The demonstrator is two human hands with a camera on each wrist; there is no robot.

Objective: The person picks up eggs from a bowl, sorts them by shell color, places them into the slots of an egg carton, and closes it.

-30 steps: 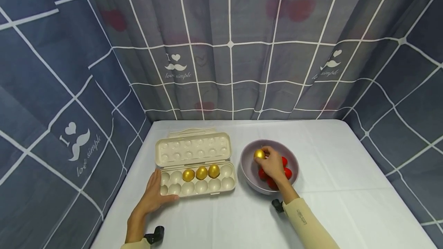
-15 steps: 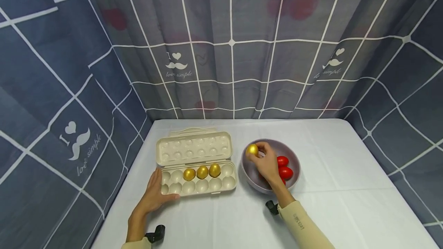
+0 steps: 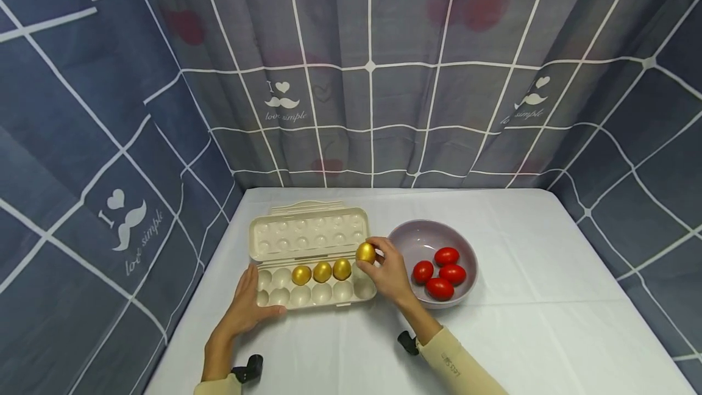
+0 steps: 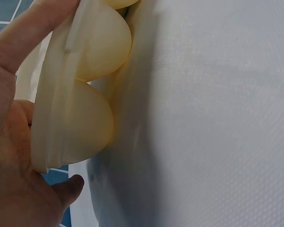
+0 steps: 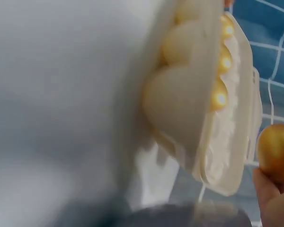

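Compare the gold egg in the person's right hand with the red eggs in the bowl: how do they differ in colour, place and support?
The gold egg is shiny gold; the red eggs are glossy red. The gold egg is one, pinched by the right hand above the egg tray; the red eggs are four, lying loose in the bowl. Both share an oval egg shape of similar size.

Bright even light, soft shadows, wide-angle edge bending, blurred right wrist view

Egg carton [image 3: 309, 261] lies left of the bowl [image 3: 433, 238].
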